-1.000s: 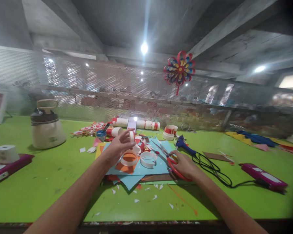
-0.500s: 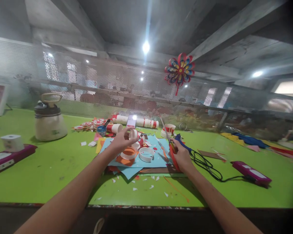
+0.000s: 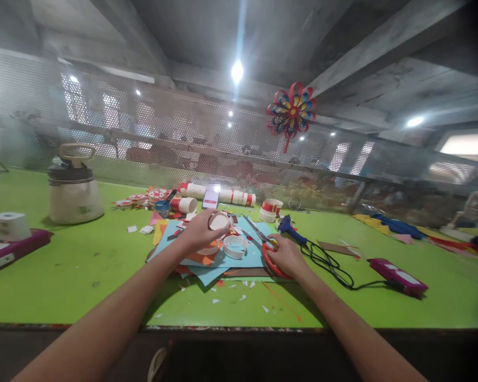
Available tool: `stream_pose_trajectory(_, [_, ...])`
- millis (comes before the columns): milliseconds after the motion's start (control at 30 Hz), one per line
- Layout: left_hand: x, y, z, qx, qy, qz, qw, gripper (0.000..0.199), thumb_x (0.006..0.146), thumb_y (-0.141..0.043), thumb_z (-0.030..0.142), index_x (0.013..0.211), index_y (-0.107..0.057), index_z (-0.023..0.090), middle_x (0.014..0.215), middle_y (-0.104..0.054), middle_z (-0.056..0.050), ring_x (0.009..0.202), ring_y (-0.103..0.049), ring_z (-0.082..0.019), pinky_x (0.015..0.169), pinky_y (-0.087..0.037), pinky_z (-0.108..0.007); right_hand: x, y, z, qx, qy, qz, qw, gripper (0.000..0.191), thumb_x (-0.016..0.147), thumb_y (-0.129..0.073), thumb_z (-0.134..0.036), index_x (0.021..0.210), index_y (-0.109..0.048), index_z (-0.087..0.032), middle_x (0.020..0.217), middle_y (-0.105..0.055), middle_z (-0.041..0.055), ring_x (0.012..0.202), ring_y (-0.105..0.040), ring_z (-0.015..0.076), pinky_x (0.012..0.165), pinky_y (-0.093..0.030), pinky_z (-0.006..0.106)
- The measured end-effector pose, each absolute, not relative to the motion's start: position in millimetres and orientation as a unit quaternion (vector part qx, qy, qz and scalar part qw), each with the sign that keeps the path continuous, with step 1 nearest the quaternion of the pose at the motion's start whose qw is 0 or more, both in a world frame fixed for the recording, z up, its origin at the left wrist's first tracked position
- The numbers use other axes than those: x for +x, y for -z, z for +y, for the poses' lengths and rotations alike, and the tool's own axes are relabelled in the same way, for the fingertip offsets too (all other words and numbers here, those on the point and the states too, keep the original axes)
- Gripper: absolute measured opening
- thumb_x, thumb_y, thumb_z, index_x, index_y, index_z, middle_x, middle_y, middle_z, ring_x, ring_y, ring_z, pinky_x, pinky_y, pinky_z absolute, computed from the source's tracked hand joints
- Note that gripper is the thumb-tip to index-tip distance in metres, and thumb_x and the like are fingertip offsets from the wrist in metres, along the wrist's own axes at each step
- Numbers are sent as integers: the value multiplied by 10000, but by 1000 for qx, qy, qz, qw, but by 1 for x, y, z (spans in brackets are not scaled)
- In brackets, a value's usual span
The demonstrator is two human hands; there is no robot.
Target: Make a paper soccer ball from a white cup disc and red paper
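My left hand is closed round a short white cardboard ring, its round opening turned towards me. In my right hand are scissors with red-orange handles; their blades point up and to the left, above the paper. Below both hands lies a stack of light blue paper. Another white ring rests on it, and a further ring partly behind my left hand sits over orange paper. A blue glue gun lies just beyond my right hand.
A phone leans against long white-and-red tubes. Red-and-white rings stand right of them. A large flask and purple power strip are at left. The glue gun's black cord runs to another purple strip. Paper scraps litter the front.
My right hand has lowered the scissors and swung the blades leftward, towards the ring. My left hand has turned the ring so its opening faces me. The view has shifted slightly.
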State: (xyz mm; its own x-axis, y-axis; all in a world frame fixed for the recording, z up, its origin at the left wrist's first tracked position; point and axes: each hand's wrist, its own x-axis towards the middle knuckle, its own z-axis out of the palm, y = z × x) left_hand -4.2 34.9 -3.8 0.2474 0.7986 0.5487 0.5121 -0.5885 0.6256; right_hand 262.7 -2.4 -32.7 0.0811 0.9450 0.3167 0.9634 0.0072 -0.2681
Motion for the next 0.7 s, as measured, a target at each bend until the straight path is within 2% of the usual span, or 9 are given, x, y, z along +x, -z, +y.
stream_pose_trajectory(233, [-18, 0, 47, 724, -432, 523, 124, 569, 812, -476, 598, 1130, -599, 143, 1075, -676, -128, 948, -631, -283, 799, -461, -364, 261, 33, -2, -715, 36, -689, 119, 306, 933, -572, -313, 1208, -570, -177, 1196, -603, 85, 1011, -619, 222, 856, -522, 434])
stream_pose_trajectory(367, [-33, -8, 52, 706, -397, 578, 102, 627, 815, -419, 639, 1138, -595, 131, 1030, -690, -133, 931, -638, -290, 746, -454, -339, 261, 31, -4, -706, 43, -701, 90, 310, 934, -571, -314, 1213, -567, -179, 1209, -598, 86, 1026, -613, 226, 868, -516, 441])
stream_pose_trajectory(533, [-51, -16, 54, 716, -306, 623, 75, 552, 754, -476, 651, 846, -682, 148, 841, -703, -137, 806, -643, -302, 639, -423, -324, 260, 30, -8, -697, 53, -712, 72, 315, 933, -572, -318, 1214, -566, -176, 1196, -604, 85, 1017, -617, 225, 864, -517, 442])
stream_pose_trajectory(700, [-75, -15, 51, 740, -243, 625, 58, 424, 692, -567, 596, 719, -714, 199, 786, -721, -103, 761, -648, -288, 628, -416, -314, 262, 29, -10, -693, 61, -715, 65, 300, 939, -560, -330, 1196, -577, -177, 1185, -609, 84, 1012, -617, 221, 862, -516, 435])
